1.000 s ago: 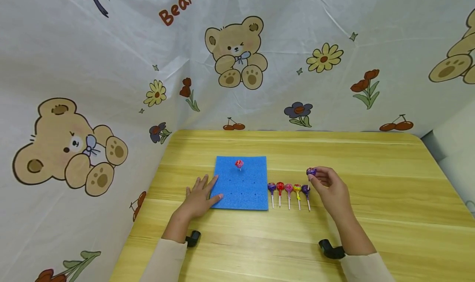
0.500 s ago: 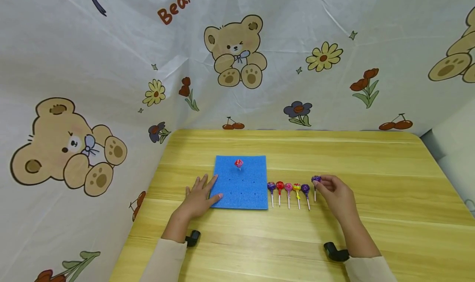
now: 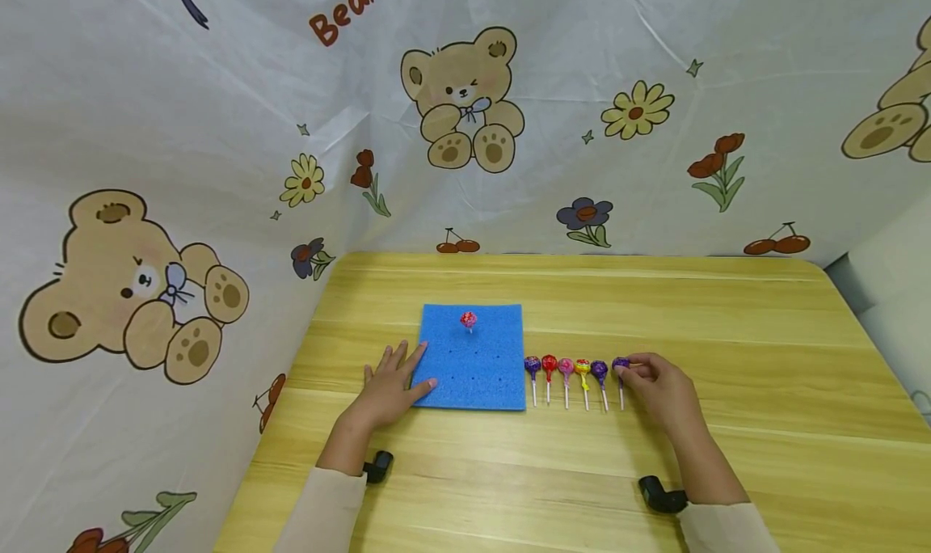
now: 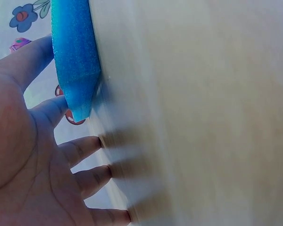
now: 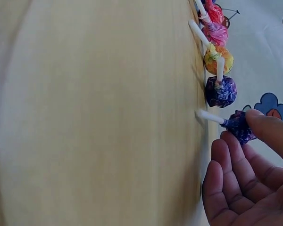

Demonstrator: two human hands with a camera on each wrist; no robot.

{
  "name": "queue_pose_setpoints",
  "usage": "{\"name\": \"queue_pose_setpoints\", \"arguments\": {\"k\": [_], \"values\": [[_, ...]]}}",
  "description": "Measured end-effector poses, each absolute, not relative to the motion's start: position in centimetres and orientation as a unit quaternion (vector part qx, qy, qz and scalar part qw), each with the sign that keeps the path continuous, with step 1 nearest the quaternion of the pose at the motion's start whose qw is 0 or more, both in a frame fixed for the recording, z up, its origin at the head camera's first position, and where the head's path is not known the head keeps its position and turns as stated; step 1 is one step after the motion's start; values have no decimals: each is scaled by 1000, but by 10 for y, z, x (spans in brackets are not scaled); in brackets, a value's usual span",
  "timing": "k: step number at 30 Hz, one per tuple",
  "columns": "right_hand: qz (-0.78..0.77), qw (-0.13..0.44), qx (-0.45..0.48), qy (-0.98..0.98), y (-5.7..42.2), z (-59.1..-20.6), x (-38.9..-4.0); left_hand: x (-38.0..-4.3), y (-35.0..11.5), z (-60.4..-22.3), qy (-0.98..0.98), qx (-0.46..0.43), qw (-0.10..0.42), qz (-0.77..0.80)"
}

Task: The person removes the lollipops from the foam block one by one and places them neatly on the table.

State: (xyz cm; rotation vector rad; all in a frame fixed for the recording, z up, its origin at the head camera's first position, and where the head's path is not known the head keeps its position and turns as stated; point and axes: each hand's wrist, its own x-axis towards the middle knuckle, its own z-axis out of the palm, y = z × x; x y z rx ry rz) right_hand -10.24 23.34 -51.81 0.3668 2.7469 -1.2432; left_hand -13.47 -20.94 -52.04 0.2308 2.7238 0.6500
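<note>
My right hand [image 3: 663,391] pinches the purple-wrapped head of a lollipop [image 5: 239,127] between thumb and fingers, at the right end of a row. Its white stick points toward my side of the table. Left of it lie a purple lollipop [image 3: 600,370], a yellow one [image 3: 583,367], a pink one [image 3: 566,366], a red one [image 3: 549,364] and another purple one [image 3: 533,365]. My left hand [image 3: 389,387] rests spread on the left edge of a blue foam sheet [image 3: 480,391], thumb and index finger on it, other fingertips on the table. A pink-red lollipop [image 3: 469,319] stands upright in the foam.
Small holes dot the foam sheet. The wooden table [image 3: 509,480] is backed by a white cloth [image 3: 553,52] printed with bears and flowers. A black wrist camera [image 3: 660,495] sits by my right sleeve, another [image 3: 379,467] by my left.
My right hand has brought the purple lollipop down and slightly right, to the end of the row, its stick now pointing toward me. My left hand stays on the foam.
</note>
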Motion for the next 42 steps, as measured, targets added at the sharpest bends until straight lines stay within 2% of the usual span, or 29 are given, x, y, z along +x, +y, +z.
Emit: {"name": "queue_pose_setpoints", "arguments": {"k": [18, 42], "values": [[-389, 97, 93, 911, 238, -524, -106, -135, -209, -521, 956, 79, 166, 228], [-403, 101, 87, 905, 238, -521, -105, -134, -209, -520, 956, 80, 164, 230]]}}
